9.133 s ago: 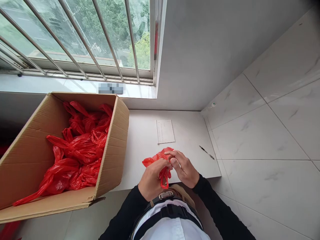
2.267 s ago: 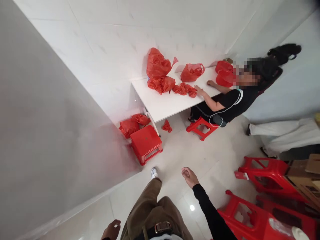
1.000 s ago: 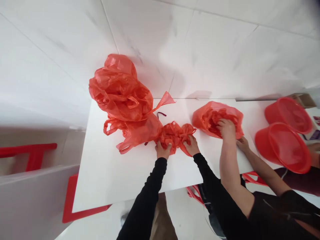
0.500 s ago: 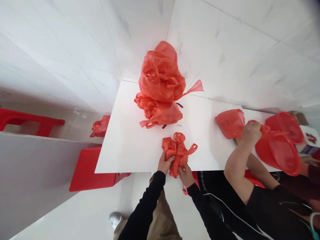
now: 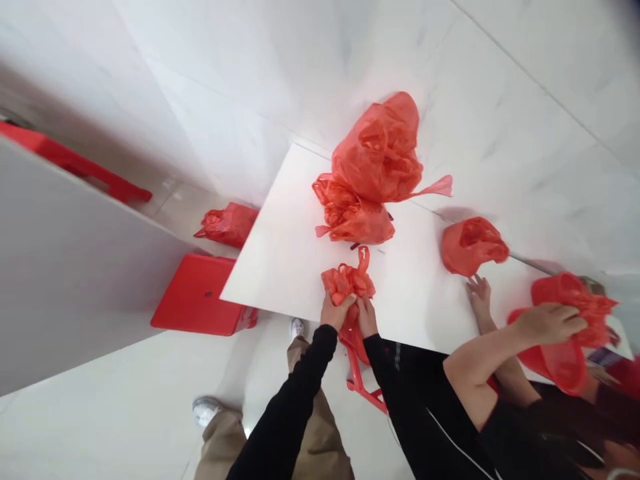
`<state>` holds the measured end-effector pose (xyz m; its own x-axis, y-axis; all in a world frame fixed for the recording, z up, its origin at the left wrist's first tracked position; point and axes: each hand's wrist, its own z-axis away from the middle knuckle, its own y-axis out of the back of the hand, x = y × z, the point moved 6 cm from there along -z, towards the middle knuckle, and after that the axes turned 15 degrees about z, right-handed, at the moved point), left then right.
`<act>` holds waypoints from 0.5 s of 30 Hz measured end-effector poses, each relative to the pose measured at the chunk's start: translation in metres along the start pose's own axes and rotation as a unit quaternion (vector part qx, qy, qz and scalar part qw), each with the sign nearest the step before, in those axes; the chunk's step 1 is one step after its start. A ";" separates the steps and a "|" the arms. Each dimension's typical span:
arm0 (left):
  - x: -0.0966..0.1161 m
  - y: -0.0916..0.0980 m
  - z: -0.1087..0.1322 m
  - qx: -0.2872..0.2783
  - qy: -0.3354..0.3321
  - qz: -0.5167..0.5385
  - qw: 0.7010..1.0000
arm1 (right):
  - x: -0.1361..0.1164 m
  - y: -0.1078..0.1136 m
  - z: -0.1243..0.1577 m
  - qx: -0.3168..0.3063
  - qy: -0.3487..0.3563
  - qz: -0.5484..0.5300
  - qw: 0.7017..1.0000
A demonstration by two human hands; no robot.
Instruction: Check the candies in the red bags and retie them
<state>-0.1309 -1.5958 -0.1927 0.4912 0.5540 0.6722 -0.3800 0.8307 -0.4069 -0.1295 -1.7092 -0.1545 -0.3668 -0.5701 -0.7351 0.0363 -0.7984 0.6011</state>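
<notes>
Head view, with the held bundle as the dial's centre: at nine o'clock a red stool (image 5: 195, 293) stood partly under the white table (image 5: 275, 247), and at ten a red bag (image 5: 230, 225) lay on the floor, untouched. The left hand (image 5: 336, 312) was clamped on the lower left of a crumpled red bundle (image 5: 345, 280) at the table's near edge; whether it rested there could not be told. The right hand (image 5: 368, 317) gripped its right side, so close that the two hands nearly met. The handling therefore looked under way rather than finished, though whether the bundle was knotted was unclear. At twelve a smaller bag (image 5: 363, 225) sat against a large full bag (image 5: 380, 150), both out of the person's hands and seemingly left to handle. Between two and three stood another bag (image 5: 467, 247), a co-worker's lower hand (image 5: 480, 293) just beside it. Towards three, the co-worker's raised hand (image 5: 553, 323) was at a blurred red bundle near red tubs (image 5: 567, 367), a separate part of the work.
</notes>
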 end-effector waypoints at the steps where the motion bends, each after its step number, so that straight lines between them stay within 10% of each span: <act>1: 0.007 0.018 0.017 0.006 -0.007 0.025 1.000 | -0.006 -0.014 0.016 -0.013 0.001 0.003 1.000; 8: 0.070 0.256 0.251 0.159 -0.136 0.154 0.966 | -0.105 -0.156 0.236 -0.226 0.153 0.014 0.962; 15: 0.087 0.496 0.467 0.332 -0.278 0.272 0.860 | -0.216 -0.329 0.496 -0.388 0.333 0.032 0.859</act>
<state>-0.6420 -1.1614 -0.0471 -0.2799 0.5853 0.7610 -0.8892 0.1408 -0.4353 -0.5229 -1.2275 -0.0378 0.2627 -0.3956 -0.8801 0.7406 -0.5020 0.4467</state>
